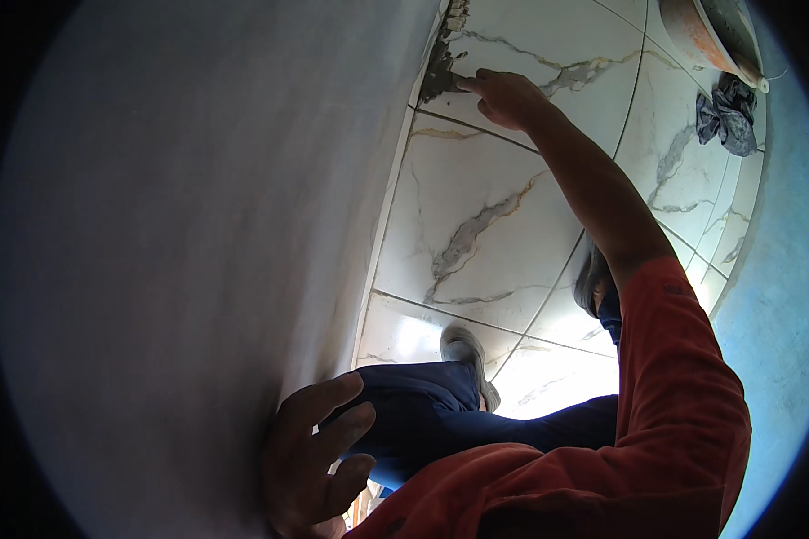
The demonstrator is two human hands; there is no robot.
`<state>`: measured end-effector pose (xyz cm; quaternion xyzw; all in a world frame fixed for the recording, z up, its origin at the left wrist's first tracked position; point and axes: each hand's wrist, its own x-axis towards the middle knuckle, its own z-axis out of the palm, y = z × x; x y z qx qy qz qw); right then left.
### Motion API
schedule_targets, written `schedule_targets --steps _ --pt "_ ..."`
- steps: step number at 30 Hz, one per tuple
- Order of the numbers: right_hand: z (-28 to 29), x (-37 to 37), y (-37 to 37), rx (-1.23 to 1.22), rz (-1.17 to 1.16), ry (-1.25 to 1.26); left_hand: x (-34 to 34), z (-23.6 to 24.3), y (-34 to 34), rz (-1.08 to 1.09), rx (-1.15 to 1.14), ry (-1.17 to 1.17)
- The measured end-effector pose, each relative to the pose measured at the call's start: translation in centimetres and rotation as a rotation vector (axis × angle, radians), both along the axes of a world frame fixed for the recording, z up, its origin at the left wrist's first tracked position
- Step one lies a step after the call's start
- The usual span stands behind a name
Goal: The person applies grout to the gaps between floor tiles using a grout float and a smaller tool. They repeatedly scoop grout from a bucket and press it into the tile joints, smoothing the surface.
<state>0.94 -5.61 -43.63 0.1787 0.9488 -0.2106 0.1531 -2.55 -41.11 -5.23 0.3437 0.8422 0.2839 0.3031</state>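
My right hand [510, 97] reaches out to the foot of the wall, fingers closed, index finger stretched forward. It seems to hold a small flat grey blade [453, 82], like a putty knife; its handle is hidden by the hand. The blade lies against wet dark grey mortar [438, 67] in the strip where the tiled floor [481, 216] meets the wall. Farther along that strip, the edge looks rough and broken [457, 16]. Near me, my left hand [315, 458] rests against the grey wall [207, 242], its fingers apart and holding nothing.
At the far right stands an orange-white basin [697, 36], with a crumpled dark plastic bag [733, 117] beside it. A light blue wall [773, 296] bounds the right side. My shoe [466, 355] and bent legs in dark blue trousers [422, 395] are below me.
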Motion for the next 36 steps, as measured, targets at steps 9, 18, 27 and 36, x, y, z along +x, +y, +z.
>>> schedule_targets --steps 9,18,27,36 --pt "-0.4 -2.0 0.3 0.029 -0.032 -0.021 -0.1 -0.7 -0.2 -0.142 0.071 0.098" --pt "-0.3 -3.0 1.8 0.091 -0.061 0.056 -1.9 -1.1 -0.8 -0.219 0.077 -0.015" --pt "2.4 -4.6 3.0 0.124 -0.027 -0.069 -2.1 -0.5 -0.8 -0.163 -0.025 -0.106" --pt "4.0 -6.1 4.2 0.121 0.006 -0.236 -1.8 -1.0 -0.6 -0.154 0.034 -0.045"
